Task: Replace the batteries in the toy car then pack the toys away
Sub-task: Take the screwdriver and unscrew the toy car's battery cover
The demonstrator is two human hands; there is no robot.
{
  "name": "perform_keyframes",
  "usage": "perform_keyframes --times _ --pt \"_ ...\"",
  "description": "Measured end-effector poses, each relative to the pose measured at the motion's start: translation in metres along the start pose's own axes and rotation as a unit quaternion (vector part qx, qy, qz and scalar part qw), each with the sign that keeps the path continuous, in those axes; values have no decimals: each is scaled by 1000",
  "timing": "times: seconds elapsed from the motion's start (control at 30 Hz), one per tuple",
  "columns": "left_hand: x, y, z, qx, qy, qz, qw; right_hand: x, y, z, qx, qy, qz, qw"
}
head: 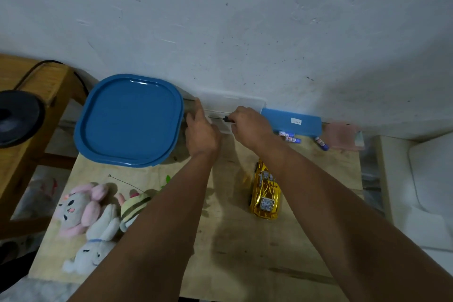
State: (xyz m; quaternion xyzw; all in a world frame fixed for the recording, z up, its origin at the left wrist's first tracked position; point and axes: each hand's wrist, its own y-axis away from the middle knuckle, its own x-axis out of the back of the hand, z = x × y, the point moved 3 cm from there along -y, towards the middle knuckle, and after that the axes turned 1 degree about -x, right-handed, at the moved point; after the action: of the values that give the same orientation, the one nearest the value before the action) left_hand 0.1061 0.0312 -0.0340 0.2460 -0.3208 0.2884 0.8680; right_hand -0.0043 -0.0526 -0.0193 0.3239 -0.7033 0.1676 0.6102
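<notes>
A gold toy car (265, 193) lies on the wooden table (245, 252), right of centre. My right hand (250, 127) grips a small screwdriver (219, 118), its thin shaft pointing left over a clear plastic case (232, 103) at the wall. My left hand (201, 130) rests open beside that case, fingers stretched toward its left end. Three blue-and-white batteries (290, 137) lie loose by a blue flat box (291, 121). Plush toys (85, 213) sit at the table's front left.
A big blue-lidded container (130, 120) stands at the back left. A pink box (343, 136) is at the back right against the wall. A wooden bench with a black round object (19, 117) and cable is on the left; white furniture (421, 191) is on the right.
</notes>
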Motion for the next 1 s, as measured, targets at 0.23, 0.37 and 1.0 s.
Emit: perform_keyframes --times 0.23,0.37,1.0 --pt "6 2 1 -38 -58 -66 995 1 -9 -10 -30 22 9 999" --pt "7 -1 5 -35 -91 -82 992 5 -13 -15 -62 32 -18 997" --pt "30 35 46 -84 -189 -77 975 61 70 38 -137 -108 94 980"
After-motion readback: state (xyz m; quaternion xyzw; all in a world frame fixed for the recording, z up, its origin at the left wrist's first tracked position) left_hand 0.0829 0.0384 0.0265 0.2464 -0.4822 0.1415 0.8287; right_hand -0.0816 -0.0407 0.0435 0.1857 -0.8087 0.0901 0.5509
